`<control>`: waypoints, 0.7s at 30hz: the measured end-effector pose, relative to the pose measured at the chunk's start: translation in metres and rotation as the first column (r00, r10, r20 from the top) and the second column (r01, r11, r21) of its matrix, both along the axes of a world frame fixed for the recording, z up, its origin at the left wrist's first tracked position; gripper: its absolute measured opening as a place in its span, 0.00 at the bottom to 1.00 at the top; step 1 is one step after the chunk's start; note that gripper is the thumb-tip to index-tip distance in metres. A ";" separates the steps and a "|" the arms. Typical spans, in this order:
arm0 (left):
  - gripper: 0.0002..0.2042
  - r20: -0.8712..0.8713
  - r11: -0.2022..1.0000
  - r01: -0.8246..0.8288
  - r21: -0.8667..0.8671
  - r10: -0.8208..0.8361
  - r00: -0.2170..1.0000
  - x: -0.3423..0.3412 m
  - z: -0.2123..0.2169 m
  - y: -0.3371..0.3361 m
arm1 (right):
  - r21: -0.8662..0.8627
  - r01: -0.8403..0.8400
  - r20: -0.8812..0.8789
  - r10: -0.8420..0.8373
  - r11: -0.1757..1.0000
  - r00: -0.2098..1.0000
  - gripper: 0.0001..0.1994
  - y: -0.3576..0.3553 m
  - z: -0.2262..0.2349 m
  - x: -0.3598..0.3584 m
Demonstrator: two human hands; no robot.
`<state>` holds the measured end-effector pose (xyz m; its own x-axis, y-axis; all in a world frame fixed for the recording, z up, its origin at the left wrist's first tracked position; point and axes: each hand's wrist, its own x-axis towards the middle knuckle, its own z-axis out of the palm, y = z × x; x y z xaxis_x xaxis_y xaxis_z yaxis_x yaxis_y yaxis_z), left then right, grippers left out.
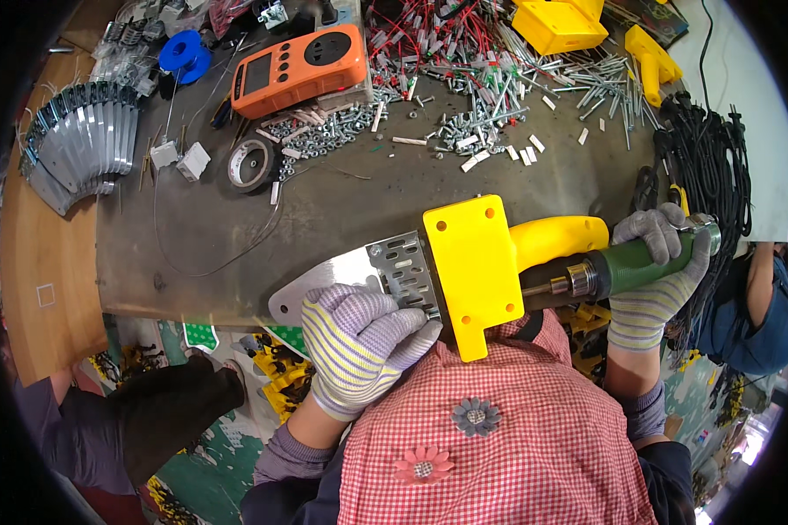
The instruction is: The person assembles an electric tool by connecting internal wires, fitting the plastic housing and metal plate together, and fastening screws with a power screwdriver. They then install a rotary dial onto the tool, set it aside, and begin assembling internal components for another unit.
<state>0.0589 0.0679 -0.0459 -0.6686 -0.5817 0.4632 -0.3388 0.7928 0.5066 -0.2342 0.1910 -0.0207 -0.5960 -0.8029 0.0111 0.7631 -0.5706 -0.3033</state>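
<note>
My left hand (359, 346), in a striped grey glove, grips a silver pointed metal plate (324, 280) with a slotted bracket (404, 269) at its wide end. The plate joins a yellow plastic housing (473, 271), whose rounded handle (560, 242) points right. My right hand (661, 271), gloved the same way, is wrapped round a green power screwdriver (630, 266). Its bit (547, 288) points left and reaches the housing's right edge, below the handle. Whether the tip sits in a screw is hidden.
On the grey worktop (193, 289) lie an orange meter (302, 70), a tape roll (250, 166), loose nuts (333, 131), screws (604, 83) and red-wired parts (446, 52). Fanned metal plates (83, 140) stand left. Black cables (705, 166) hang right. Other people sit on both sides.
</note>
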 end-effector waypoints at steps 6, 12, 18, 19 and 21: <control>0.15 -0.007 0.999 -0.037 0.020 0.037 0.999 -0.001 0.000 0.002 | 0.009 -0.013 -0.024 0.013 1.000 1.000 0.13 0.002 -0.002 0.000; 0.16 0.016 0.997 0.038 -0.062 -0.037 0.999 0.002 -0.001 -0.001 | 0.011 0.010 -0.005 -0.010 1.000 1.000 0.12 0.002 0.000 0.004; 0.16 0.025 0.996 0.070 -0.060 -0.068 0.997 0.002 0.000 -0.003 | 0.012 0.015 0.004 -0.015 1.000 1.000 0.12 0.001 -0.001 0.004; 0.16 0.033 0.994 0.081 -0.067 -0.079 0.996 0.002 0.001 -0.003 | 0.011 0.012 0.011 -0.012 1.000 1.000 0.12 0.001 -0.001 0.005; 0.16 0.043 0.993 0.094 -0.076 -0.091 0.995 0.002 0.002 -0.004 | 0.007 0.010 0.006 -0.010 1.000 1.000 0.13 0.000 0.000 0.005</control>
